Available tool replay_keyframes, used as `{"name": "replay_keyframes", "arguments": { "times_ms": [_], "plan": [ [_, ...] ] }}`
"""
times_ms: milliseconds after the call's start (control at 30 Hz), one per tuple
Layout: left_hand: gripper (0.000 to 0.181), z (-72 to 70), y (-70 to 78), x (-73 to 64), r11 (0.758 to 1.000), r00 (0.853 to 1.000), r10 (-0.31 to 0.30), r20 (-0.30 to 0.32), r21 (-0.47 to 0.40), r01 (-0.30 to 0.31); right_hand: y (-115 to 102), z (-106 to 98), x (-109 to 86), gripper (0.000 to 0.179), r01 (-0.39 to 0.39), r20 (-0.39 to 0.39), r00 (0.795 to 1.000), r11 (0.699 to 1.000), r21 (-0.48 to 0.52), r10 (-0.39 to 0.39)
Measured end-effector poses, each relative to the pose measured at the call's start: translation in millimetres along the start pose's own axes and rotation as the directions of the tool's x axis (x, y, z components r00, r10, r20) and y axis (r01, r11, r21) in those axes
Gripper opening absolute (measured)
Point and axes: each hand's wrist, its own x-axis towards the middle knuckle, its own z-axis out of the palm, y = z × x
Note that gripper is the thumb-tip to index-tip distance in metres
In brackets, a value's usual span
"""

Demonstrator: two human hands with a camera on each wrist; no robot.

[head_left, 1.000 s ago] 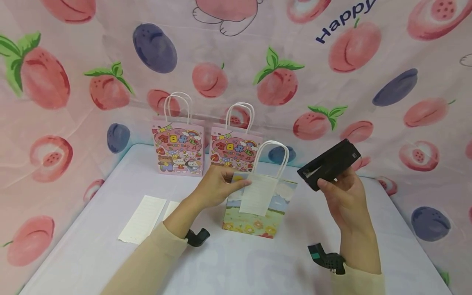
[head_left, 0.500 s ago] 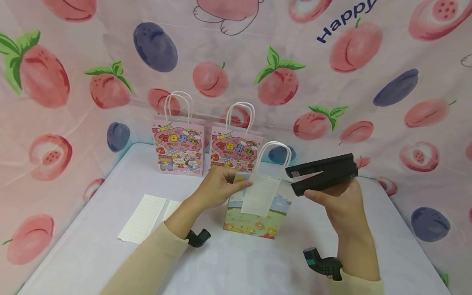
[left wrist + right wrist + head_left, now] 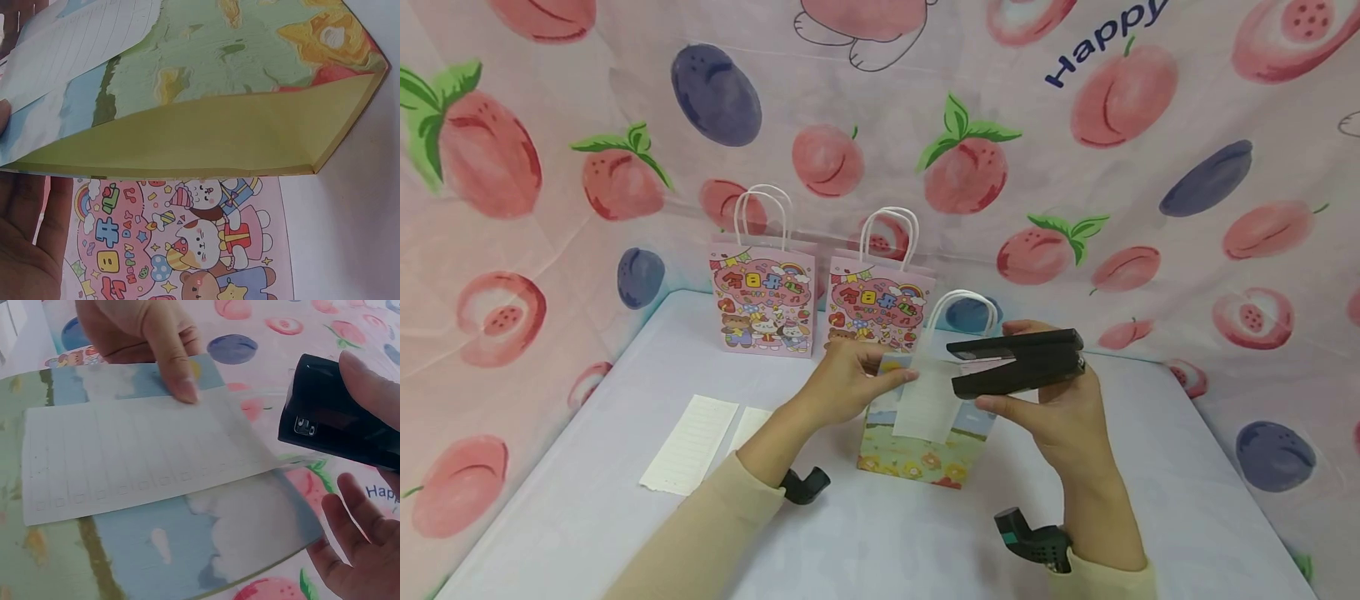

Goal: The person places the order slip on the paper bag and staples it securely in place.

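A flower-meadow paper gift bag (image 3: 917,460) with white handles stands upright on the table. Against its front lies a lined paper slip (image 3: 923,412). My left hand (image 3: 846,382) pinches the bag's top left edge together with the slip, thumb in front. In my right hand (image 3: 1063,408) is a black stapler (image 3: 1018,364), its jaws apart and pointing left over the slip's top right. The right wrist view shows the stapler (image 3: 337,412) just off the bag's top edge, while right fingers (image 3: 337,562) reach the bag's far corner.
Two pink gift bags (image 3: 763,304) with cartoon animals stand behind, the right one (image 3: 880,300) partly hidden by the left hand and front bag. A loose lined slip (image 3: 688,446) lies at left, with another slip (image 3: 748,425) partly behind the left forearm.
My right hand has turned the stapler level and brought it left, to the bag's top edge. The bag has shifted very slightly; my left hand keeps its pinch.
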Motion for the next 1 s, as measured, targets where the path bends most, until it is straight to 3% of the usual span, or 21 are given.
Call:
{"name": "replay_keyframes", "arguments": {
  "times_ms": [167, 400, 800, 1000],
  "plan": [
    [0.014, 1.2, 0.9, 0.2, 1.0, 1.0, -0.012, 0.012, -0.009, 0.012, 5, 2, 0.6, 0.081, 0.013, 0.02, 1.0, 0.994, -0.107, -0.01],
    [0.015, 2.8, 1.6, -0.4, 0.999, 0.999, -0.036, 0.03, -0.009, 0.037, 8, 7, 1.1, 0.082, 0.017, 0.043, 0.999, 0.959, -0.283, -0.005],
    [0.015, 4.3, 1.9, -0.8, 1.0, 0.999, 0.001, 0.051, -0.017, 0.0, 12, 10, 0.8, 0.075, 0.05, 0.078, 0.997, 0.911, -0.409, -0.019],
    [0.015, 4.9, 1.5, -1.4, 1.0, 0.999, 0.0, 0.049, 0.004, -0.001, 13, 12, 0.1, 0.077, 0.047, 0.103, 0.995, 0.915, -0.401, -0.006]
  ]
}}
